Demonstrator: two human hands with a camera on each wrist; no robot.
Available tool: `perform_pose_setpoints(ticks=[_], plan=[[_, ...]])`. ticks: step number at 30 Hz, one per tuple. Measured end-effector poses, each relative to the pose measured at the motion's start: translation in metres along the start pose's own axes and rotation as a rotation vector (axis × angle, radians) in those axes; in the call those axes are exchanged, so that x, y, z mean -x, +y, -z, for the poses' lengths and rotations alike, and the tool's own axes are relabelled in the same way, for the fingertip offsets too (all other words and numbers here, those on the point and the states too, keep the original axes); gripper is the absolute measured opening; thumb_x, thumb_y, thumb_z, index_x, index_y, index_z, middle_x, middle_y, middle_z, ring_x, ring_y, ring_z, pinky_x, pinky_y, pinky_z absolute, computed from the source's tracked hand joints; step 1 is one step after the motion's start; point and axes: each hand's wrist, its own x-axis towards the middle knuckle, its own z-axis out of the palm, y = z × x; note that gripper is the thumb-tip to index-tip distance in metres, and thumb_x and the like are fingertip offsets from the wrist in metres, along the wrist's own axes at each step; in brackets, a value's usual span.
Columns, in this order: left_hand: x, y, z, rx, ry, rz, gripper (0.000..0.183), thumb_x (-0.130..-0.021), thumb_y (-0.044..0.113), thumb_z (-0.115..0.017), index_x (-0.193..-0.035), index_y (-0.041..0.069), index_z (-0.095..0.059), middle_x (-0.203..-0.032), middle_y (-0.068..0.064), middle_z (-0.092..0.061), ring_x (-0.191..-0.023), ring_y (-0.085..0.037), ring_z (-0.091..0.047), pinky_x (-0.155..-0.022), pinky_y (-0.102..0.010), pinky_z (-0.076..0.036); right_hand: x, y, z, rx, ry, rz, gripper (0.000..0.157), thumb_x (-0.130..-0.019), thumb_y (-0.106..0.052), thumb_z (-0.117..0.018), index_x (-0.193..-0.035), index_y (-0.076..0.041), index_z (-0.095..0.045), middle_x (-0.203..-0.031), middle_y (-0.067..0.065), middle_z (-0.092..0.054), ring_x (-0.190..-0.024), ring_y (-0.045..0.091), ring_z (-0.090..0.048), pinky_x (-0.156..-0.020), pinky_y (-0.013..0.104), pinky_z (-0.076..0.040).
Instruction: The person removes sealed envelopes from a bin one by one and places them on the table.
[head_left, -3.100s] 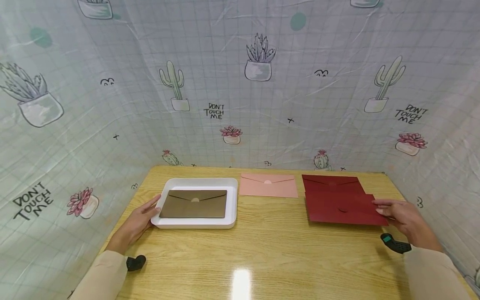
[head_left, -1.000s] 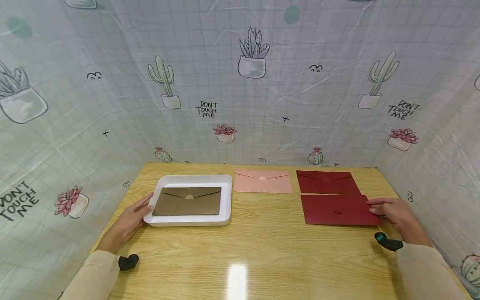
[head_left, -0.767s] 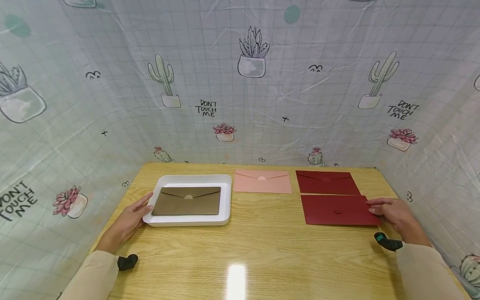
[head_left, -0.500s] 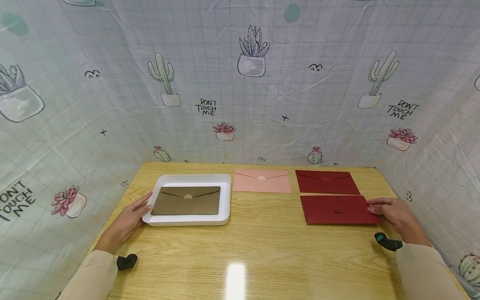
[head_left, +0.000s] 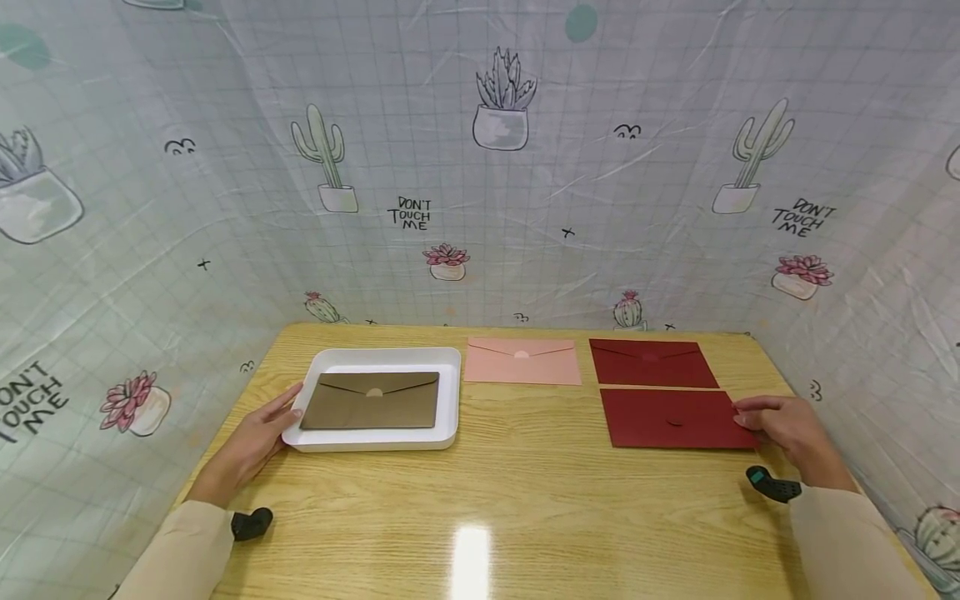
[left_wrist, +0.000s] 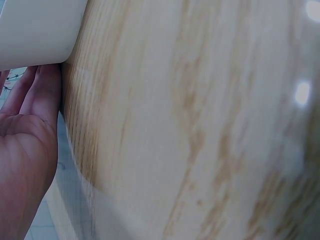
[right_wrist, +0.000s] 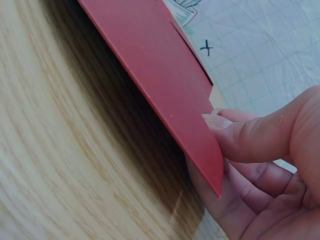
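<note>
At the left, a shallow white tray carries a brown envelope with its flap upward. My left hand holds the tray's left side, thumb at the rim; in the left wrist view its fingers run behind the tray wall. My right hand pinches the right edge of a red envelope between thumb and fingers. The right wrist view shows a dark shadow beneath this envelope, its near edge off the wood. Just behind it lies a second, darker red envelope, flap side up.
A pink envelope lies between the tray and the dark red envelope, near the back of the wooden table. Fabric printed with potted cacti hangs behind and along both sides. A black wrist camera sits at each cuff.
The held red envelope overlapped the darker one in the head view 3.1 seconds ago; it now appears lower and just in front of it. My left hand keeps its hold on the tray.
</note>
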Motion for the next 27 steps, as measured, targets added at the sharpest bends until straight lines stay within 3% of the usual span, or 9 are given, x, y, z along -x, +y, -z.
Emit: perform_pose_setpoints(ticks=[6, 14, 21, 27], plan=[[-0.0012, -0.0016, 0.0007, 0.004, -0.006, -0.008, 0.07, -0.112, 0.026, -0.048, -0.169, 0.019, -0.007, -0.174, -0.026, -0.003, -0.158, -0.048, -0.013, -0.089, -0.008, -0.05, -0.001, 0.0007, -0.0012, 0.038, 0.016, -0.005, 0.024, -0.097, -0.006, -0.069, -0.117, 0.006, -0.076, -0.083, -0.022, -0.068, -0.077, -0.002, -0.068, -0.071, 0.022, -0.062], [0.0007, -0.0002, 0.0016, -0.002, 0.004, 0.01, 0.073, -0.111, 0.03, -0.05, -0.169, 0.02, -0.007, -0.174, -0.024, 0.0, -0.158, -0.048, -0.012, -0.088, -0.008, -0.05, -0.0022, 0.0012, -0.0023, 0.083, 0.01, 0.008, 0.037, -0.099, -0.01, -0.068, -0.129, 0.011, -0.067, -0.087, -0.023, -0.071, -0.08, -0.003, -0.069, -0.073, 0.02, -0.061], [0.0, 0.0011, 0.0005, -0.011, 0.0, 0.014, 0.072, -0.112, 0.03, -0.05, -0.169, 0.021, -0.007, -0.174, -0.025, 0.0, -0.158, -0.048, -0.012, -0.087, -0.007, -0.05, -0.005, 0.0001, -0.0014, 0.029, 0.02, -0.005, 0.028, -0.098, -0.004, -0.066, -0.122, 0.01, -0.071, -0.083, -0.022, -0.07, -0.078, -0.003, -0.068, -0.072, 0.02, -0.061], [-0.0019, -0.0001, 0.0003, -0.002, -0.007, 0.001, 0.071, -0.112, 0.029, -0.049, -0.168, 0.02, -0.006, -0.173, -0.027, 0.0, -0.158, -0.05, -0.011, -0.087, -0.008, -0.05, -0.0061, 0.001, -0.0016, 0.042, 0.034, 0.001, 0.03, -0.096, -0.005, -0.069, -0.121, 0.011, -0.071, -0.084, -0.022, -0.07, -0.078, -0.004, -0.067, -0.072, 0.02, -0.061]])
